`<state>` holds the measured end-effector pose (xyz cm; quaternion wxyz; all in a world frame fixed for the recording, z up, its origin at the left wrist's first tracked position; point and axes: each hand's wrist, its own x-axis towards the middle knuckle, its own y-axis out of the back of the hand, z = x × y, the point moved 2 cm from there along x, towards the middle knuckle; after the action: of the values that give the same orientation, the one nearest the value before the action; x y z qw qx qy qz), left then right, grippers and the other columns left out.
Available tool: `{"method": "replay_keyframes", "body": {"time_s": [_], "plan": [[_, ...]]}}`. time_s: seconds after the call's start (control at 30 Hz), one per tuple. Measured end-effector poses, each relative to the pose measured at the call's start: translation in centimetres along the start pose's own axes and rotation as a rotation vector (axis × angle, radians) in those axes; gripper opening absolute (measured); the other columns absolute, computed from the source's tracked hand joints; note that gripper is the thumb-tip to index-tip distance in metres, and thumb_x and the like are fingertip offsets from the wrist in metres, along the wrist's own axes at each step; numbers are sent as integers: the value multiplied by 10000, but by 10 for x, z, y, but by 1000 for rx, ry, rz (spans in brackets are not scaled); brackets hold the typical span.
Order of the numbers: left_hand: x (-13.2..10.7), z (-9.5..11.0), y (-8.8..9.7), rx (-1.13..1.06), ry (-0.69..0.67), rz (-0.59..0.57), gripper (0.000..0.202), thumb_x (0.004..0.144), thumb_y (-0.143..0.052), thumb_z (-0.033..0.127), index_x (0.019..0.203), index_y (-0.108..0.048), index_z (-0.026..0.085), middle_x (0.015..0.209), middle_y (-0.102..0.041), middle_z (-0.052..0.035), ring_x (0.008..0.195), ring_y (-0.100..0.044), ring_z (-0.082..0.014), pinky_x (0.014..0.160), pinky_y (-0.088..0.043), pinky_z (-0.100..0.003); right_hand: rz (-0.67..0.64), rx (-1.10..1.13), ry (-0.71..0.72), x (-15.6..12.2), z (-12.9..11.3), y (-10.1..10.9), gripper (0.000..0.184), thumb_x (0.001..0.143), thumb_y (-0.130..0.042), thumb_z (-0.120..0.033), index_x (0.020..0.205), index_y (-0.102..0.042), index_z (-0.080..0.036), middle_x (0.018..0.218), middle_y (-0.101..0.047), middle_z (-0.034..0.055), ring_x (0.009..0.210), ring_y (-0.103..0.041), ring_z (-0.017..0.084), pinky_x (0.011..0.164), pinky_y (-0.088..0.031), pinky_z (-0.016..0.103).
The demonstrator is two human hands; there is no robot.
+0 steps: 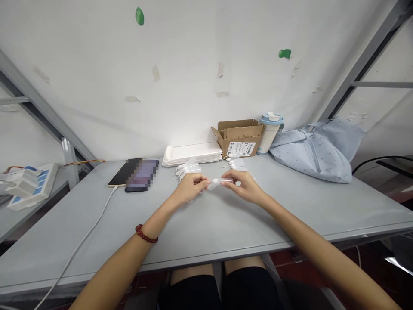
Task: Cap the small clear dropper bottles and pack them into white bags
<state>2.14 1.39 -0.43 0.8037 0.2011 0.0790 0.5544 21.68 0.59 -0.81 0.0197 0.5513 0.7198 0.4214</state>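
Note:
Both my hands meet over the middle of the grey table point(206, 224). My left hand point(190, 187) and my right hand point(243, 185) are closed in pinches on the two ends of a small white tag with a string point(217, 183), held just above the tabletop. A heap of similar white tags point(188, 168) lies just behind my left hand. A few more tags point(235, 162) lie behind my right hand. A red bead bracelet point(146, 234) circles my left wrist.
Two phones point(135, 174) lie at the left with a white cable point(80, 245) running to the table's front edge. A stack of white trays point(193, 153), an open cardboard box point(240, 137), a lidded cup point(269, 132) and a light blue cloth bag point(318, 150) line the back. A power strip point(27, 185) sits far left.

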Motion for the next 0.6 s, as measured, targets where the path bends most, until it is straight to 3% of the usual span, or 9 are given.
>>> {"method": "replay_keyframes", "body": {"time_s": [0.37,0.6], "plan": [[5,-6,60,-179,130,425,248,605,-692,368,605,-623,130,578,-567,-9,507,-458,-86,495,-373,-221,79,-195,1,6,25,19,134,854,-520,-303,820,-562,-180,763,-615,34,608,-527,125,587,-427,263],[6,-18,77,-196,168,472,241,589,-712,364,602,-643,134,588,-565,-16,539,-474,-97,494,-384,-220,31,-318,-64,6,44,28,75,817,-560,-252,833,-568,-179,872,-625,52,657,-549,141,629,-432,279]]}}
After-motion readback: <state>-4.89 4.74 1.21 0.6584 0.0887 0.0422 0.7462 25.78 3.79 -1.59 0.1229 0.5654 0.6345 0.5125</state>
